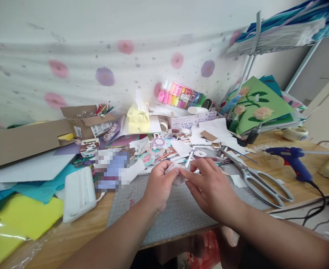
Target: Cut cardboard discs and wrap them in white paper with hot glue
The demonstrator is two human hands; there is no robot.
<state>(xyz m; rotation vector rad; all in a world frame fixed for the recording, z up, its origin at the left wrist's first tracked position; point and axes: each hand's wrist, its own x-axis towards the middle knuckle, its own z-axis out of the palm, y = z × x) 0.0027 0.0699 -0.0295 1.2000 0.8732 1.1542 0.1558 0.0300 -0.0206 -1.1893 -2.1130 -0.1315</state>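
My left hand [161, 184] and my right hand [212, 186] meet above the grey cutting mat [170, 220]. Pinched between their fingertips is a small piece of thin whitish paper [178, 180]; the fingers cover part of it, so its full shape is hidden. A white pen-like stick [190, 157] lies just beyond the fingers. Past it are white paper scraps [181, 148], pens and a purple round face cutout [159, 141]. To the right of my right hand rest large grey-handled scissors [258, 183].
A blue hot glue gun [292, 158] with its cord sits at the right. At the left are a white power bank [79, 194], coloured sheets [32, 215] and a cardboard box [93, 125]. Colourful clay packs [183, 94] and a yellow tissue pack [138, 119] stand at the back.
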